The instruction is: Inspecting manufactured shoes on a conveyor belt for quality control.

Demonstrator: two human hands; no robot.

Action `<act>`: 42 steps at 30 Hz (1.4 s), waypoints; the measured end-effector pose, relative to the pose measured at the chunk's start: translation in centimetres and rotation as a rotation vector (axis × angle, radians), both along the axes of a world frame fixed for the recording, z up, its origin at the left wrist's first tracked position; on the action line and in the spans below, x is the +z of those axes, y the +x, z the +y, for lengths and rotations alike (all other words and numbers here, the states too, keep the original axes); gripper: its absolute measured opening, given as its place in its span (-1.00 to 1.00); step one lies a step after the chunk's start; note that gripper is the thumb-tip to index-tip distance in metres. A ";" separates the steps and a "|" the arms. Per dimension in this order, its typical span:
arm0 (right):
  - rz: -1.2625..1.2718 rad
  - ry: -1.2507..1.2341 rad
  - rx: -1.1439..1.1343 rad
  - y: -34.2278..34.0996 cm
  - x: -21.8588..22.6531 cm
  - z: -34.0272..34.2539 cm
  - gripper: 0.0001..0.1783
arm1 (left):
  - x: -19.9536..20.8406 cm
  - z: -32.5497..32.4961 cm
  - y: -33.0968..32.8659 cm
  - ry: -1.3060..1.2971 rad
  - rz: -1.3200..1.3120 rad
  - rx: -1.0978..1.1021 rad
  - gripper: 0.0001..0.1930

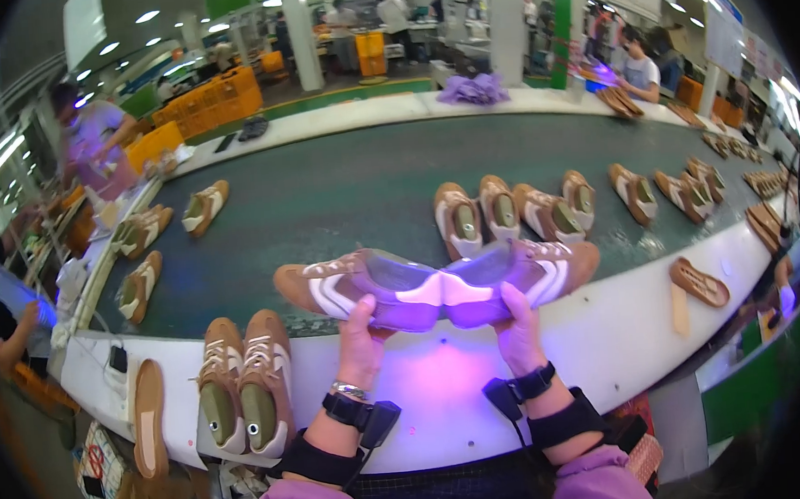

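Observation:
My left hand (pixel 362 349) grips a brown sneaker (pixel 328 287) with pale stripes, its toe pointing left. A matching sneaker (pixel 555 271) is in my right hand (pixel 520 334), toe pointing right. The two pale heels meet in the middle, under purple light, above the white table edge (pixel 447 385). My thumbs press on the near sides of the shoes; the other fingers are mostly hidden behind them. Left of my left hand, a pair of laced brown sneakers (pixel 245 381) stands on the white edge, toes away from me.
Beyond the shoes lies a green conveyor belt (pixel 321 181) carrying several similar sneakers (pixel 458 218). A loose sole (pixel 149 415) rests at the left, another sole (pixel 699 282) at the right. A purple cloth (pixel 474 89) is on the far rim. Co-workers sit or stand around the line.

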State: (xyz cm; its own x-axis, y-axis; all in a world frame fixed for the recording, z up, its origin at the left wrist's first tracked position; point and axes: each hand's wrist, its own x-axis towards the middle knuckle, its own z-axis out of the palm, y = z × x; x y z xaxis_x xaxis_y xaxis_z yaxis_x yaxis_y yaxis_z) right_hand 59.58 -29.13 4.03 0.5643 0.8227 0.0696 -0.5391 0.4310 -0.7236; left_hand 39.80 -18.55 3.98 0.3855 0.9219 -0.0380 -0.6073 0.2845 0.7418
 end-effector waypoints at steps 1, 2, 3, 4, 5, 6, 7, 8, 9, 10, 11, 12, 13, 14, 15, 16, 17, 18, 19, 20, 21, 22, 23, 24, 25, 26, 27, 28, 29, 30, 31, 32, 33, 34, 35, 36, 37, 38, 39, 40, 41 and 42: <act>0.020 0.007 0.014 0.6 -1.1 0.0 -0.80 | -0.3 -0.1 0.0 -0.027 -0.031 -0.017 -0.59; 0.055 0.044 0.059 0.9 -1.4 -0.2 -0.83 | -0.3 -0.6 0.0 -0.029 -0.025 -0.018 -0.57; 0.084 0.082 0.098 1.5 -1.0 -1.0 -0.84 | -0.2 -0.9 0.9 -0.030 -0.026 -0.026 -0.55; 0.098 0.072 0.114 2.4 -1.0 -1.7 -0.80 | -0.6 -1.2 2.0 -0.069 -0.054 -0.048 -0.53; 0.115 0.067 0.139 2.1 -0.5 -2.0 -0.75 | -0.8 -1.3 2.5 -0.102 -0.079 -0.062 -0.50; 0.123 0.056 0.190 0.8 1.2 -2.3 -0.68 | -0.4 -1.5 3.0 -0.118 -0.137 -0.076 -0.47; 0.129 0.038 0.217 -0.3 2.2 -2.6 -0.59 | 0.2 -2.0 2.9 -0.142 -0.195 -0.115 -0.45; 0.127 0.043 0.247 -1.0 1.8 -2.3 -0.59 | 0.8 -2.7 2.1 -0.132 -0.199 -0.087 -0.45; 0.177 0.043 0.282 -1.6 1.3 -2.1 -0.51 | 1.5 -3.3 1.5 -0.180 -0.226 -0.202 -0.43; 0.227 0.041 0.318 -2.1 0.9 -2.0 -0.43 | 1.7 -3.6 1.1 -0.226 -0.253 -0.318 -0.41; 0.165 0.024 0.379 -2.8 0.5 -1.9 -0.31 | 1.7 -3.8 0.6 -0.217 -0.259 -0.303 -0.41; 0.217 0.039 0.544 -3.2 0.6 -2.3 -0.29 | 1.5 -4.0 0.1 -0.192 -0.279 -0.411 -0.39; 0.265 0.056 0.701 -3.1 0.9 -2.5 -0.27 | 1.6 -4.0 -0.1 -0.164 -0.297 -0.528 -0.36; 0.286 0.016 0.665 -2.8 0.5 -2.4 -0.24 | 1.6 -4.4 -0.3 -0.183 -0.291 -0.529 -0.37; 0.276 0.022 0.667 -2.9 0.6 -2.2 -0.24 | 1.8 -4.8 -0.8 -0.172 -0.296 -0.530 -0.37; 0.262 0.000 0.666 -3.3 0.7 -2.3 -0.24 | 1.9 -5.2 -1.3 -0.197 -0.260 -0.481 -0.38; 0.247 -0.023 0.657 -3.5 0.7 -2.6 -0.24 | 2.1 -5.7 -1.7 -0.222 -0.224 -0.439 -0.38; 0.219 -0.075 0.653 -3.7 0.4 -2.7 -0.23 | 2.3 -6.5 -2.6 -0.245 -0.215 -0.398 -0.38; 0.160 -0.072 0.602 -2.4 -2.9 -2.0 -0.21 | 2.7 -7.1 -3.4 -0.261 -0.207 -0.370 -0.39; 0.153 -0.106 0.634 -2.3 -3.8 -1.8 -0.20 | 0.9 -6.8 -4.6 -0.281 -0.206 -0.377 -0.39; 0.151 -0.143 0.673 -2.6 -4.3 -1.8 -0.18 | -1.0 -6.8 -6.0 -0.304 -0.202 -0.375 -0.38; 0.166 -0.174 0.723 -2.6 -4.7 -2.0 -0.17 | -1.3 -7.2 -6.9 -0.326 -0.223 -0.411 -0.38; 0.167 -0.167 0.731 -3.7 -2.9 -2.4 -0.17 | -1.6 -7.6 -8.6 -0.345 -0.239 -0.424 -0.38; 0.228 -0.160 0.870 -4.5 -0.6 -3.2 -0.16 | -2.9 -7.6 -9.9 -0.337 -0.431 -0.536 -0.37; 0.285 -0.151 0.990 -5.0 0.8 -3.7 -0.15 | -2.1 -7.5 -10.7 -0.332 -0.426 -0.548 -0.37; 0.222 -0.189 0.980 -4.7 0.6 -3.9 -0.15 | -0.9 -8.3 -11.5 -0.357 -0.402 -0.543 -0.37; 0.228 -0.190 0.975 -4.6 0.3 -3.9 -0.15 | -0.2 -8.9 -12.3 -0.383 -0.378 -0.538 -0.37; 0.218 -0.222 0.992 -4.5 0.1 -3.7 -0.15 | -0.1 -9.0 -13.2 -0.401 -0.425 -0.537 -0.36; 0.207 -0.255 1.007 -4.4 -0.1 -3.4 -0.15 | 0.0 -9.3 -14.1 -0.402 -0.421 -0.542 -0.36; 0.174 -0.269 1.029 -4.1 -0.7 -3.2 -0.16 | 0.3 -9.9 -14.9 -0.398 -0.319 -0.473 -0.37; 0.169 -0.269 1.024 -4.0 -0.8 -3.2 -0.16 | 0.6 -10.0 -15.4 -0.389 -0.223 -0.405 -0.38; 0.177 -0.271 1.024 -4.1 -0.8 -3.2 -0.16 | 0.2 -10.1 -15.7 -0.335 -0.227 -0.399 -0.41; 0.184 -0.274 1.025 -4.1 -0.8 -3.1 -0.16 | 0.3 -10.1 -15.9 -0.332 -0.232 -0.406 -0.41; 0.165 -0.274 0.968 -4.3 -1.1 -3.1 -0.17 | 0.5 -10.6 -15.7 -0.331 -0.167 -0.341 -0.42; 0.161 -0.283 0.958 -4.4 -1.4 -3.0 -0.17 | 0.7 -11.0 -15.7 -0.329 -0.102 -0.277 -0.43; 0.183 -0.294 0.928 -4.6 -1.7 -2.9 -0.18 | 0.6 -11.3 -15.8 -0.329 -0.147 -0.301 -0.43; 0.204 -0.293 0.908 -5.0 -1.6 -2.5 -0.18 | 0.9 -11.4 -15.8 -0.323 -0.149 -0.301 -0.43; 0.168 -0.316 0.890 -5.1 -1.4 -2.5 -0.17 | 1.3 -11.7 -15.9 -0.322 -0.131 -0.278 -0.43; 0.164 -0.312 0.893 -5.0 -0.8 -2.8 -0.17 | 1.8 -11.9 -15.8 -0.321 -0.113 -0.255 -0.43; 0.150 -0.316 0.915 -4.9 -0.1 -3.4 -0.16 | 1.9 -12.3 -15.5 -0.315 -0.056 -0.227 -0.43; 0.136 -0.321 0.937 -4.9 0.3 -3.5 -0.15 | 1.8 -12.4 -15.6 -0.344 -0.040 -0.215 -0.43; 0.155 -0.299 0.964 -4.8 0.0 -3.0 -0.15 | 1.8 -12.3 -16.0 -0.321 -0.031 -0.214 -0.44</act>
